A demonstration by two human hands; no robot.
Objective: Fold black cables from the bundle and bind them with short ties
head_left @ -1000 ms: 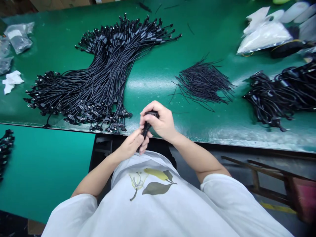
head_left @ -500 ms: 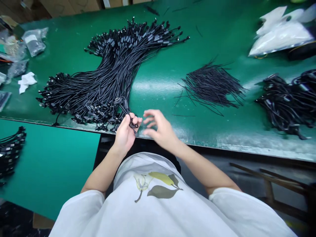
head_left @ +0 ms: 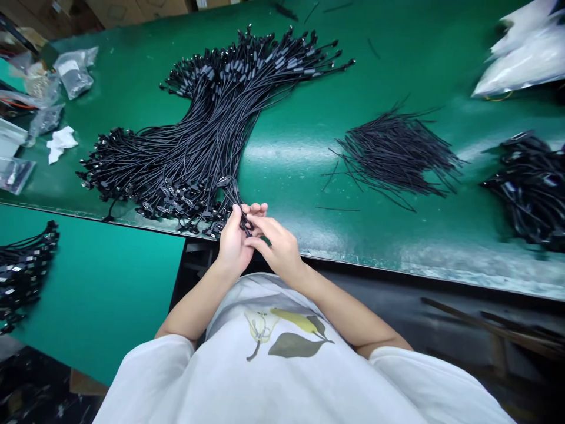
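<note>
A big fan-shaped pile of black cables [head_left: 207, 129] with connectors lies on the green table [head_left: 286, 147]. At its near edge my left hand [head_left: 233, 244] is closed around a few cable ends pulled from the pile. Pressed against it from the right, my right hand [head_left: 276, 244] pinches the same black cables [head_left: 242, 219] with its fingertips. Both hands hover over the table's front edge, just in front of my white shirt.
A heap of thin black ties [head_left: 397, 153] lies to the right of the hands. More black cables [head_left: 529, 188] sit at far right, white bags [head_left: 525, 53] behind them. Plastic bags [head_left: 70, 73] and a white scrap [head_left: 62, 141] lie far left. A lower teal surface [head_left: 97, 282] holds another cable bundle [head_left: 22, 271].
A second ago both hands worked a black piece close to my body. The left hand then reached to the pile and gripped cable ends; the right hand opened and has now closed onto them.
</note>
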